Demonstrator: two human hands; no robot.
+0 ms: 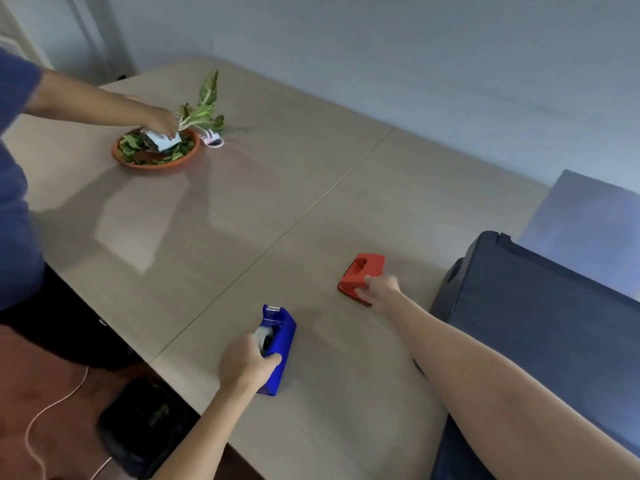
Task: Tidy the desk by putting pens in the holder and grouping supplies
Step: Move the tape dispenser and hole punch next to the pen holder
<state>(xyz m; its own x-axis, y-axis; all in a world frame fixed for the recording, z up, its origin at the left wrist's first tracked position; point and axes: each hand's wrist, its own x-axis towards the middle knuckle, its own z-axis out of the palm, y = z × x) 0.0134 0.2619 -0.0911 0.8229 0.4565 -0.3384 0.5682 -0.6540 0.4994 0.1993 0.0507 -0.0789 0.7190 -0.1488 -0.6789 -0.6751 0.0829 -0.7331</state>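
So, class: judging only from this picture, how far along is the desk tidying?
Done: nothing visibly; no pens or holder appear in view. In hand: the left hand grips the blue tape dispenser and the right hand grips the red hole punch, both resting apart on the table. Left: grouping those two. Another person's hand is at a dish of leaves.

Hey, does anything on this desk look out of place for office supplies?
Yes: an orange dish of green leaves at the table's far left, where another person's hand reaches in. The blue tape dispenser and red punch belong.
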